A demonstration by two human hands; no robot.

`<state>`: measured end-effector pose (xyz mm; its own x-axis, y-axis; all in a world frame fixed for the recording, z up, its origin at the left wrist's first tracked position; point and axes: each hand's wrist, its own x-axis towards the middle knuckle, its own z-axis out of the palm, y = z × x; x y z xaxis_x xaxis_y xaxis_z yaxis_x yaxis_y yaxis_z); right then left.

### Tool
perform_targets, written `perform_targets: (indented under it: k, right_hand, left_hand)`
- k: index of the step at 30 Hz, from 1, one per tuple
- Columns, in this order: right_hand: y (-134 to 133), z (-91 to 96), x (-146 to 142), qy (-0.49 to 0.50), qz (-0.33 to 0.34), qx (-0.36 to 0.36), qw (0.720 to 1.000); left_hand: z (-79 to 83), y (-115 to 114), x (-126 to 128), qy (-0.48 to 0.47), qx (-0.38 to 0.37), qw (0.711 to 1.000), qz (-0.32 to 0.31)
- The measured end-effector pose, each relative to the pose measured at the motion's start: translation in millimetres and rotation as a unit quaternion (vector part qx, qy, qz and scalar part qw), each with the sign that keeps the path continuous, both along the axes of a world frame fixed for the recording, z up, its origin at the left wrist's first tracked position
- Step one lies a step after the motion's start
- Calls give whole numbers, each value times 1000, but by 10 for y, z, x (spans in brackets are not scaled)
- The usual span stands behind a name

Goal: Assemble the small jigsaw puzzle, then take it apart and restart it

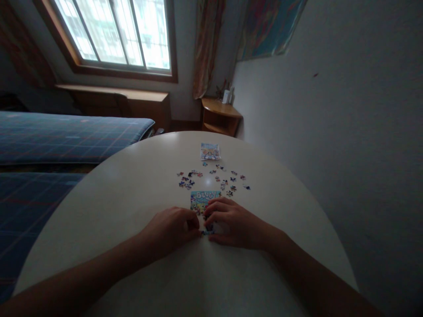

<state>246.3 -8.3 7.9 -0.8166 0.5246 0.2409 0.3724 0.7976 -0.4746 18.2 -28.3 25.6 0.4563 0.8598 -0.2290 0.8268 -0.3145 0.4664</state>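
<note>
A partly assembled jigsaw puzzle (197, 197) lies on the table in front of me, its top edge carrying the lettering "BLUEY". At its lower left, my left hand (176, 224) is curled with thumb and index drawn toward each other by a small puzzle piece (202, 233). Whether that piece is pinched or only touched is hard to make out. My right hand (231, 222) rests across the puzzle's right side, fingers spread and bent, hiding much of the picture. Its thumb lies by the bottom edge.
Loose puzzle pieces (187, 182) are scattered beyond the puzzle, with more pieces (233, 179) to the right. Farther back lies a small picture packet (210, 151). The round white table (139, 193) stands between a plaid mattress (66, 138) and a wall (324, 132).
</note>
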Motion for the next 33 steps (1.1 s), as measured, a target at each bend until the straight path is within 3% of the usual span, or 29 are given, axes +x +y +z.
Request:
perform_targets:
  k: [19, 33]
  right_hand:
    - [6, -27, -6, 5, -1, -5, 1000]
    - [2, -7, -9, -1, -22, -15, 1000]
  left_hand:
    - [115, -38, -38, 37, -27, 999, -10]
    - [26, -69, 20, 29, -14, 999, -19]
